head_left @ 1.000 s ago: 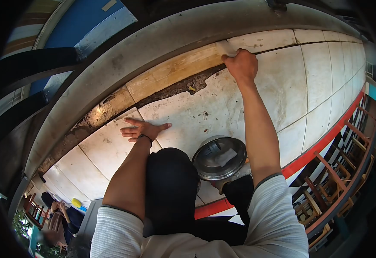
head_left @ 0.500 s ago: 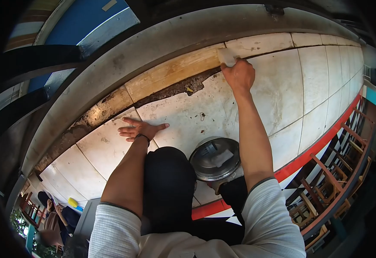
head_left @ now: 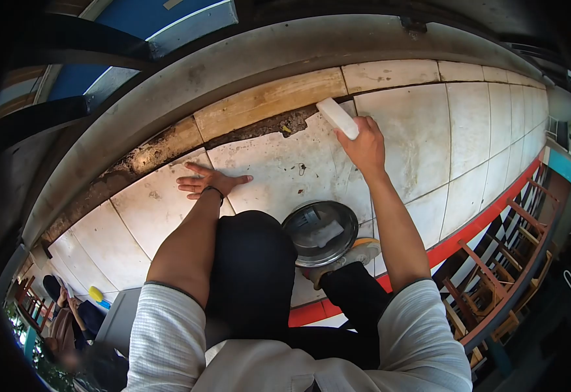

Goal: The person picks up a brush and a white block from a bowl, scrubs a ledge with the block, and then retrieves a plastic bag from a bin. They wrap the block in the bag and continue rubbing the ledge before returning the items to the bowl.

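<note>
My right hand (head_left: 365, 145) grips one end of a white rectangular sponge (head_left: 337, 117). The sponge slants across the white tiles just right of the broken, dirt-filled gap (head_left: 259, 127). My left hand (head_left: 208, 181) lies flat on the tiled surface (head_left: 279, 170) with its fingers spread, holding nothing. Close to my knee stands a round metal basin (head_left: 320, 234) with liquid and a pale piece inside. Above the gap runs a yellow-stained tile strip (head_left: 272, 98).
A raised grey ledge (head_left: 233, 75) curves along the far side. Red edging (head_left: 429, 261) borders the near side, with wooden chairs (head_left: 501, 255) beyond. At lower left are a grey box (head_left: 117, 317), a yellow-and-blue brush (head_left: 97, 295) and another person (head_left: 70, 313).
My right hand has drawn the sponge back from the stained strip toward me, tilting it so more of it shows. My left hand stays planted on the tile. The view has shifted slightly.
</note>
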### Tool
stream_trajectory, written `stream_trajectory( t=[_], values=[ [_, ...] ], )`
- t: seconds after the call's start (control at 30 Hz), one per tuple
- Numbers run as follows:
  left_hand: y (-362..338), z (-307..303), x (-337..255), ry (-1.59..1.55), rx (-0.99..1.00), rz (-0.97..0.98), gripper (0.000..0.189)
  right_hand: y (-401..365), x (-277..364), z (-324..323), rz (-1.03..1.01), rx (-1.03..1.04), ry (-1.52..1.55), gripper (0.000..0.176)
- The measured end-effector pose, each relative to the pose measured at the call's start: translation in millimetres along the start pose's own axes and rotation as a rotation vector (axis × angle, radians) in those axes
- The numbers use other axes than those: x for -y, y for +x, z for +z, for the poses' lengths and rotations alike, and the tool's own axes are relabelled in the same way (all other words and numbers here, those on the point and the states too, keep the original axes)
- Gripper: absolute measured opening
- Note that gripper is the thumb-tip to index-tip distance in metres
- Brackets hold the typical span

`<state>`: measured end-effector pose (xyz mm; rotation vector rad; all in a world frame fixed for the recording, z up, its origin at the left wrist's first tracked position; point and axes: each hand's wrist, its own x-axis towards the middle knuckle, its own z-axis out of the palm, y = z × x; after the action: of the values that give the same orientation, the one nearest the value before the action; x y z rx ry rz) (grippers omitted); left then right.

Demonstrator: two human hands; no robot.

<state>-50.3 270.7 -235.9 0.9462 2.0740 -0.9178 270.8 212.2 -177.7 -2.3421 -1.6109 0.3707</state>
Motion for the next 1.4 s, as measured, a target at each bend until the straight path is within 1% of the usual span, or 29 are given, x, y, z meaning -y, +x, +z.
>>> stream_trajectory(
  t=[0.1, 0.23, 0.3, 0.4, 0.43, 0.47, 0.53, 0.57, 0.63, 0.67, 0.7, 0.73, 0.8, 0.83, 0.87, 0.93, 0.97, 1.0, 1.03, 1.07, 1.1, 1.17, 1.2, 1.23, 1.27, 1.3, 1.33, 1.37, 1.4],
  values=[
    [-5.2, -2.9, 0.8, -0.005, 0.003, 0.018, 0.173, -37.6, -25.4, -3.1, -0.028, 0.075, -0.015, 0.042],
    [-9.2, -4.0, 6.4, -0.01, 0.018, 0.038, 0.173, -67.8, -37.9, 6.9, -0.128, 0.097, -0.19, 0.046],
    [-9.8, -4.7, 6.7, -0.022, 0.005, 0.039, 0.173, -72.5, -45.5, 15.0, -0.212, 0.06, -0.27, 0.049],
    [-10.3, -3.1, 12.1, -0.068, -0.014, 0.07, 0.171, -77.4, -42.9, 10.6, -0.258, 0.116, -0.345, 0.053],
    [-7.4, -1.1, 16.6, -0.082, -0.018, 0.086, 0.171, -77.7, -40.5, 5.7, -0.286, 0.107, -0.383, 0.06],
    [-2.8, -1.5, 25.0, -0.108, 0.006, 0.15, 0.17, -75.3, -35.7, -3.4, -0.231, 0.226, -0.474, 0.074],
    [-0.7, -11.7, 51.9, -0.121, 0.006, 0.304, 0.163, -70.7, -19.0, -32.5, -0.138, 0.347, -0.631, 0.085],
    [-6.0, -18.8, 68.5, -0.104, -0.011, 0.39, 0.158, -66.7, -12.4, -48.1, -0.029, 0.408, -0.655, 0.086],
    [-2.2, -25.1, 111.6, -0.518, 0.162, 0.552, 0.127, -52.1, -5.5, -85.7, 0.128, 0.56, -0.639, 0.087],
    [-25.6, -27.1, 134.1, -0.55, 0.214, 0.499, 0.111, -46.0, -2.4, -104.7, 0.179, 0.652, -0.597, 0.086],
    [-57.6, -33.4, 150.4, -0.578, 0.26, 0.457, 0.096, -48.1, 12.2, -130.7, 0.187, 0.639, -0.537, 0.084],
    [-97.6, -37.1, 172.4, -0.558, 0.264, 0.471, 0.092, -56.5, 23.0, -162.1, 0.205, 0.627, -0.479, 0.082],
    [-169.6, -39.8, 210.1, -0.508, 0.278, 0.526, 0.087, -81.0, 34.7, -210.9, -0.045, 0.611, -0.579, 0.076],
    [-206.4, -37.0, 229.8, -0.526, 0.26, 0.54, 0.091, -92.1, 59.0, -246.1, -0.096, 0.829, -0.607, 0.069],
    [-257.3, -46.6, 252.2, -0.481, 0.277, 0.484, 0.088, -116.6, 65.7, -270.6, -0.103, 0.754, -0.466, 0.068],
    [-383.1, -83.4, 314.8, -0.362, 0.3, 0.443, 0.085, -183.1, 107.3, -339.1, 0.069, 0.845, -0.362, 0.086],
    [-417.7, -57.1, 328.3, -0.241, 0.076, 0.391, 0.091, -221.7, 110.4, -358.4, 0.128, 1.045, -0.479, 0.094],
    [-441.5, -32.0, 340.8, -0.099, 0.086, 0.371, 0.098, -273.7, 139.2, -398.4, 0.171, 0.861, -0.454, 0.102],
    [-478.4, -20.3, 364.0, -0.056, 0.111, 0.414, 0.097, -291.4, 142.0, -421.5, 0.178, 0.991, -0.531, 0.104],
    [-492.3, 21.0, 378.2, -0.283, -0.024, 0.444, 0.081, -297.5, 156.8, -447.4, -0.07, 1.212, -0.631, 0.1],
    [-524.6, 2.1, 401.6, -0.258, 0.098, 0.53, 0.08, -304.1, 169.6, -473.4, -0.318, 1.43, -0.731, 0.098],
    [-592.7, -45.4, 457.4, -0.205, 0.354, 0.722, 0.081, -298.1, 277.0, -577.5, 0.029, 1.649, -0.758, 0.092],
    [-606.3, -53.6, 479.8, -0.405, 0.383, 0.672, 0.084, -289.5, 293.1, -603.4, 0.087, 1.649, -0.457, 0.087],
    [-621.6, -55.7, 500.1, -0.579, 0.303, 0.579, 0.084, -280.5, 304.6, -617.7, 0.04, 1.514, -0.177, 0.083],
    [-628.5, -53.3, 516.6, -0.705, 0.257, 0.509, 0.079, -268.4, 312.9, -628.0, -0.107, 1.332, -0.02, 0.079],
    [-643.0, -51.6, 542.0, -1.01, 0.281, 0.558, 0.073, -249.1, 315.4, -629.2, -0.288, 1.233, -0.041, 0.072],
    [-661.5, -52.2, 561.0, -1.177, 0.254, 0.48, 0.069, -241.9, 330.6, -637.9, -0.354, 1.125, -0.08, 0.063],
    [-681.1, -46.0, 576.4, -1.37, 0.245, 0.309, 0.071, -235.0, 341.1, -646.8, -0.423, 1.015, -0.12, 0.06],
    [-681.7, -15.3, 580.2, -1.541, 0.16, 0.275, 0.069, -216.3, 320.3, -630.1, -0.527, 0.941, -0.146, 0.06]
  ],
)
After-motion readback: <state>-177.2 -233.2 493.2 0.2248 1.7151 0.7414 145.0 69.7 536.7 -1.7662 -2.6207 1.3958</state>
